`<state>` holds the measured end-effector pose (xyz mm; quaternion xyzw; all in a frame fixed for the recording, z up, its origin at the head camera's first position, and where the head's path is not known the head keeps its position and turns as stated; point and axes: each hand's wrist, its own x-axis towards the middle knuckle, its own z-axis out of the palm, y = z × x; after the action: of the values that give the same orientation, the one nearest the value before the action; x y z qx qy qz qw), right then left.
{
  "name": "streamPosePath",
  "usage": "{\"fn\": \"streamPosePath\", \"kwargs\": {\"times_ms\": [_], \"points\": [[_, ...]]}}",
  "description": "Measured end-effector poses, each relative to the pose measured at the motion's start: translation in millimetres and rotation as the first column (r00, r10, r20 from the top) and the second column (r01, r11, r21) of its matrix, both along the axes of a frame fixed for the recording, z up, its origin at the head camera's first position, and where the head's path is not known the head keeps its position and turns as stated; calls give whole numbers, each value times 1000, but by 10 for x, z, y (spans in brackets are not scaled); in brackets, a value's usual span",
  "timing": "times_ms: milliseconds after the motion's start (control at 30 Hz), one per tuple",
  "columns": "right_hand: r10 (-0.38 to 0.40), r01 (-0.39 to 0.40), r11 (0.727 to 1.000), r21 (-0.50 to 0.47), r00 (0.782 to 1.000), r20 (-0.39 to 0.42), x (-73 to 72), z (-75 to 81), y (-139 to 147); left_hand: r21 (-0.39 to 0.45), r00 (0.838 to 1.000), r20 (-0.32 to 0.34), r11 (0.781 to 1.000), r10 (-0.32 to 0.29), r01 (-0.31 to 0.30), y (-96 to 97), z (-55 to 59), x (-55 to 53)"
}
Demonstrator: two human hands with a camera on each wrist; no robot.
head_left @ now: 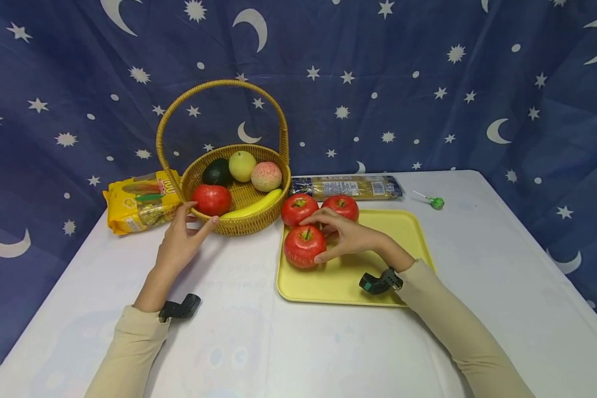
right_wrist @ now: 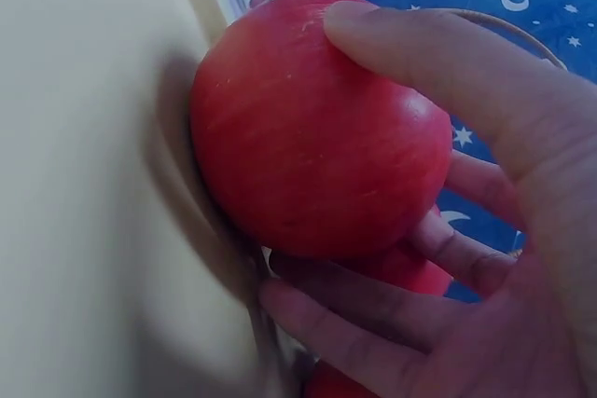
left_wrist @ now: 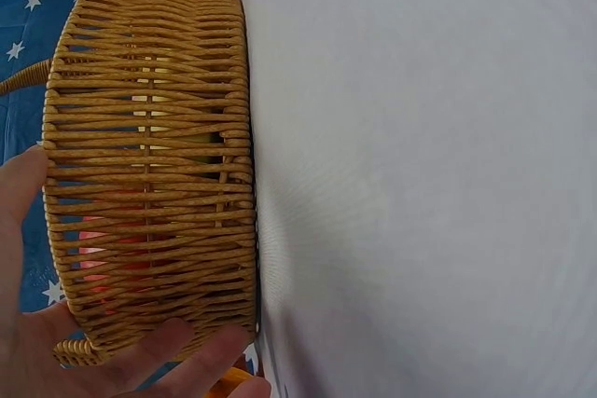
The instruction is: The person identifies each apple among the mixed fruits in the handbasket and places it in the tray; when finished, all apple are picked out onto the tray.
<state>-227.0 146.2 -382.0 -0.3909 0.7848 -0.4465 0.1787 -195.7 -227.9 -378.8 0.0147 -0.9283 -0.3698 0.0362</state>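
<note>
My left hand (head_left: 179, 241) is at the near left side of a wicker basket (head_left: 239, 225), thumb by the rim and fingers spread along its woven wall (left_wrist: 149, 184). A red apple (head_left: 211, 199), a yellow banana (head_left: 254, 205), a dark green avocado (head_left: 218, 173), a pale round fruit (head_left: 242, 166) and a peach (head_left: 266, 176) lie in the basket. On a yellow tray (head_left: 348, 287), my right hand (head_left: 345, 236) holds the front red apple (right_wrist: 317, 128), thumb on one side and fingers around the other. Two more red apples (head_left: 298, 209) (head_left: 341, 207) sit just behind it.
A yellow snack packet (head_left: 141, 202) lies left of the basket. Behind the tray is a long clear package (head_left: 348, 188), seemingly noodles. A green lollipop (head_left: 435, 203) lies at the back right of the white table (head_left: 229, 320). The basket's tall handle (head_left: 221, 83) arches upward.
</note>
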Motion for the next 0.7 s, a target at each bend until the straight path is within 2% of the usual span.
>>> {"fn": "streamPosePath", "kwargs": {"times_ms": [367, 700], "points": [[-5, 5, 1000, 13, 1000, -10, 8, 31, 8, 2, 1000, -3, 1000, 2, -2, 3, -1, 4], [14, -13, 1000, -18, 999, 35, 21, 58, 9, -3, 1000, 4, 1000, 8, -8, 1, -5, 3]]}}
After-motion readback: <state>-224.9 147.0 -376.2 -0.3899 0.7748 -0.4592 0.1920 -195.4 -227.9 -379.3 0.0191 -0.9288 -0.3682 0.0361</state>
